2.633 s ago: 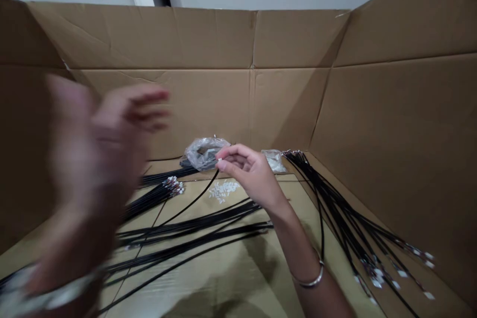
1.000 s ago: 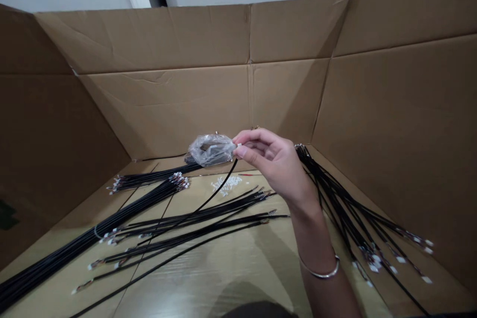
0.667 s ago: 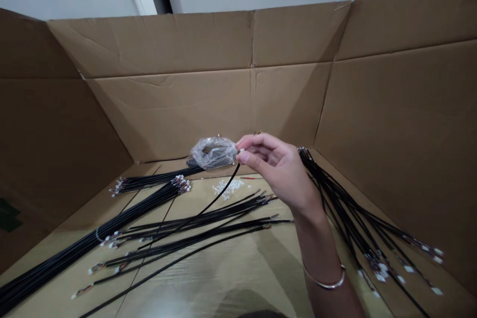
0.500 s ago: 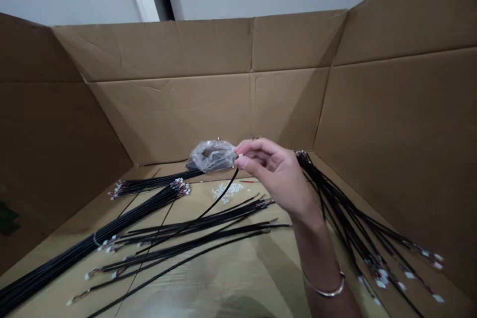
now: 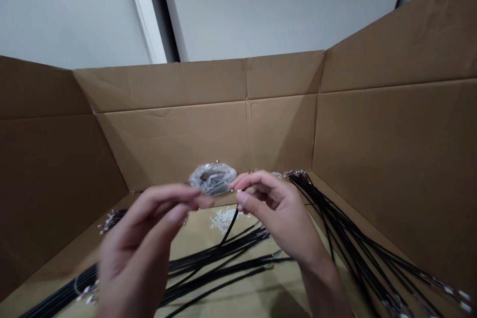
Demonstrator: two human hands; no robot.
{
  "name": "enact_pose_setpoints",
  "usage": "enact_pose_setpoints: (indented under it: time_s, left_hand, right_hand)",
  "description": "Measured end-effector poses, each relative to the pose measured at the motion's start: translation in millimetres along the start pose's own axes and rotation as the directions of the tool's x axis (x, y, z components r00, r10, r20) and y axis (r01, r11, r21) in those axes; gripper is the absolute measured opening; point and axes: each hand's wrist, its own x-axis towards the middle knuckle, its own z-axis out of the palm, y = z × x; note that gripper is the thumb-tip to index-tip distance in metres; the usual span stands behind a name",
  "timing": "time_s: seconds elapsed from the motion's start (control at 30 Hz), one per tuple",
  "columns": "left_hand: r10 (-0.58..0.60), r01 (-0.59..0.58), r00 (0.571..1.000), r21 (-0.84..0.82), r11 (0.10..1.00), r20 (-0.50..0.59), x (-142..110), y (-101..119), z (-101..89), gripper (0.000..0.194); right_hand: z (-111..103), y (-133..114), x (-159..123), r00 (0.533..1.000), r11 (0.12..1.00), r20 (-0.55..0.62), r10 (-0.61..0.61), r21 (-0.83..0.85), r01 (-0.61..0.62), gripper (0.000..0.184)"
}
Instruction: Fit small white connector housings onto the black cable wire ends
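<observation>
Between the thumb and fingers of my right hand (image 5: 278, 208) is the end of a black cable (image 5: 231, 226), with a small white connector (image 5: 239, 192) at the fingertips. The cable hangs down from there and runs left over other cables. My left hand (image 5: 149, 238) is raised at the left, slightly blurred. Its thumb and fingers are apart and nothing shows between them. Below and between the hands lie several loose black cables (image 5: 219, 268) and a small pile of white connector pieces (image 5: 223, 219).
A clear plastic bag (image 5: 212, 179) lies against the back cardboard wall (image 5: 179, 134). Black cables with white connectors (image 5: 346, 238) fan out at the right. A tied cable bundle (image 5: 63, 290) lies at the lower left, partly behind my left hand. Cardboard walls stand on three sides.
My left hand has come into view from the lower left. My right hand keeps its pinch on the cable end. The view has tilted up, so the scene sits lower.
</observation>
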Motion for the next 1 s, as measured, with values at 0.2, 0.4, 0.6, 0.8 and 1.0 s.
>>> enact_pose_setpoints:
  time_s: [0.2,0.4,0.6,0.8,1.0]
  left_hand:
    - [-0.13,0.145,0.936,-0.023,0.989,0.326,43,-2,47.4,0.019]
    - [-0.185,0.245,0.906,-0.114,0.963,0.381,31,-2,42.5,0.021]
    - [-0.191,0.312,0.886,-0.239,0.919,0.422,36,-11,40.0,0.023]
    - [-0.196,0.303,0.913,-0.273,0.913,0.358,43,-20,37.4,0.027]
    - [-0.168,0.237,0.956,-0.292,0.927,0.241,36,-13,34.1,0.022]
  right_hand:
    - [4,0,1,0.999,0.998,-0.034,-0.019,0.067,0.021,0.002]
    - [5,-3,1,0.999,0.992,-0.035,0.006,0.124,-0.002,0.006]
    - [10,-6,-2,1.0,0.991,0.019,-0.006,0.131,0.003,0.007]
    - [3,-6,-3,0.983,0.995,-0.16,-0.094,-0.039,0.089,0.004]
    - [6,1,0,0.984,0.994,-0.162,-0.069,0.069,0.081,0.012]
